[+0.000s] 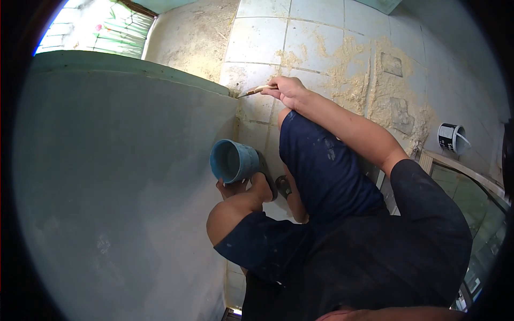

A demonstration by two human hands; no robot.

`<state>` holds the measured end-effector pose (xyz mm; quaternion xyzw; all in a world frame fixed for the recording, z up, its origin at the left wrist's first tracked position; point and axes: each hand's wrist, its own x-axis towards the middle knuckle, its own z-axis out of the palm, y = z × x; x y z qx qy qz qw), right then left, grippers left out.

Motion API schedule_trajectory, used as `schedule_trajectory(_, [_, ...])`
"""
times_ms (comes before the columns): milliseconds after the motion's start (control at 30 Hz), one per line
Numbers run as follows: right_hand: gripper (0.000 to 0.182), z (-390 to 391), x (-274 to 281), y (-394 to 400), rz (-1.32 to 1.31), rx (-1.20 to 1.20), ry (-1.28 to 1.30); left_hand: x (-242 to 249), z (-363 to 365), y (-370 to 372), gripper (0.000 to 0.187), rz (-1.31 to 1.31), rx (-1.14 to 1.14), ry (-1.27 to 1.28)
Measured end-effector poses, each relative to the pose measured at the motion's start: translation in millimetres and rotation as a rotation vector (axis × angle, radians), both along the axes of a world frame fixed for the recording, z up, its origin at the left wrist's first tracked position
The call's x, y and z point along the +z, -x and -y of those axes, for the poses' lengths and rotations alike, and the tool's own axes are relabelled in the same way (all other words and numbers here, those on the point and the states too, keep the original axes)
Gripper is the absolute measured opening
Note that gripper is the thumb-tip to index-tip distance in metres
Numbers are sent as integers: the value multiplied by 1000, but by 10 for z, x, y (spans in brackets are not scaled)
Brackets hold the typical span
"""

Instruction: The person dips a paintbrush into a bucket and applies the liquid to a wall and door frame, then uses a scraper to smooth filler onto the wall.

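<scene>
Currently, right hand [290, 91] has fingers clamped on paintbrush [258, 91], tip at end of wall [123, 160]; left hand [233, 189] fingers grip blue bucket [246, 162], which a knee [226, 222] bump could tip.

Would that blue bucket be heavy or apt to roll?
Probably light for its size: the blue bucket looks thin-walled, though its contents are unclear. Its round sides could let it roll if laid down.
</scene>
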<state>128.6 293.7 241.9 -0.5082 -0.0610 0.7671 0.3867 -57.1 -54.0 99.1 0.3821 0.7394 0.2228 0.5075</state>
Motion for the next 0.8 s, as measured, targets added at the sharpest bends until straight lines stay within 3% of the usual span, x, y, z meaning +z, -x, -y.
schedule_trajectory(300, [17,373,308,651,161,-142,-104,-138,263,-90,56,105,117,26])
schedule_trajectory(400, [16,486,87,843,197,-246,-52,-157,367,-152,55,137,155,29])
schedule_trajectory(533, [11,715,-17,961,339,-285,202,-120,404,-243,55,170,183,39])
schedule_trajectory(600, [8,869,-291,1013,390,-133,337,-141,472,-269,55,185,185,49])
schedule_trajectory(633, [5,875,-676,1085,355,-171,426,-85,473,-271,55,191,185,57])
schedule_trajectory(667, [5,900,-721,1098,359,-174,432,-104,502,-267,55,197,187,64])
schedule_trajectory(733, [6,967,-820,1118,307,91,489,-80,552,-268,55,205,195,89])
schedule_trajectory(767, [6,994,-1072,1112,315,90,500,-99,584,-282,55,215,199,102])
schedule_trajectory(800, [13,1012,-1325,1092,225,252,455,-124,607,-308,55,225,201,116])
